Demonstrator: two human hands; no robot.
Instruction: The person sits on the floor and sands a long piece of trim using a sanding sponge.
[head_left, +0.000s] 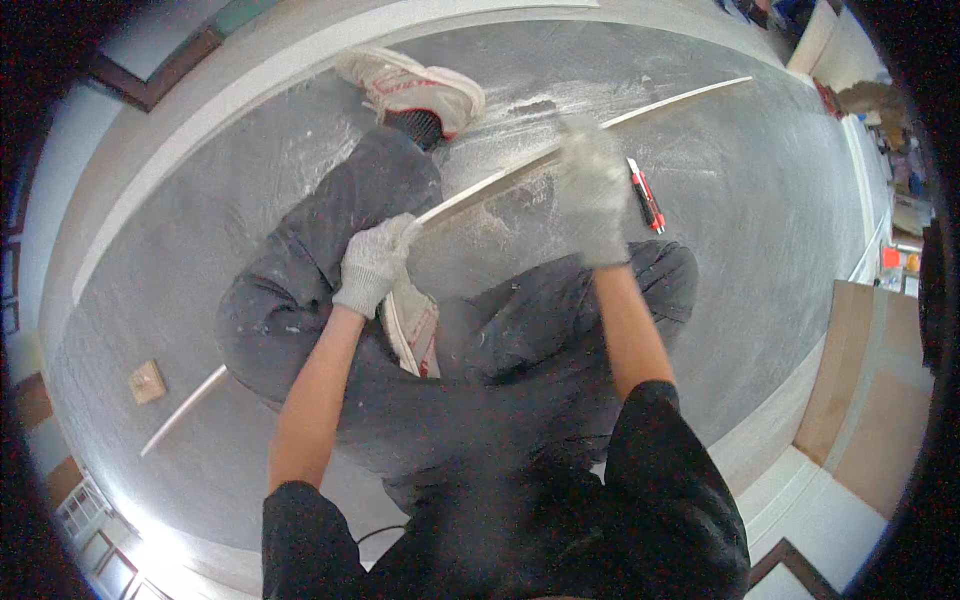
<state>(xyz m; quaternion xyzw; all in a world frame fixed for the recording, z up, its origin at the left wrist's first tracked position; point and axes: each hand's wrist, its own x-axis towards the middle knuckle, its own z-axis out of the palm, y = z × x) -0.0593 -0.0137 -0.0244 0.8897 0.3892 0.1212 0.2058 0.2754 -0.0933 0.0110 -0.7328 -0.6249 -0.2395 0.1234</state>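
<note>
A long, thin white strip (664, 100) runs slantwise across my lap and the grey floor. My left hand (379, 259), in a pale knitted glove, grips it near my folded leg. Farther along, my right hand (592, 187) closes over the same strip in a similar glove. Motion blur hides its fingers, and whether it also holds something small cannot be told. Just right of that hand lies a red and black utility knife (648, 196) with some blade showing. Past my left knee, a white strip end (182, 412) emerges; my leg hides whether both parts join.
My crossed legs in dark trousers (352, 195) and a shoe (420, 82) rest on the dusty grey surface (480, 262). A small square wooden block (147, 382) lies at left. Brown flat boards (855, 375) stand at right, and dark-edged frames (150, 82) border the upper left.
</note>
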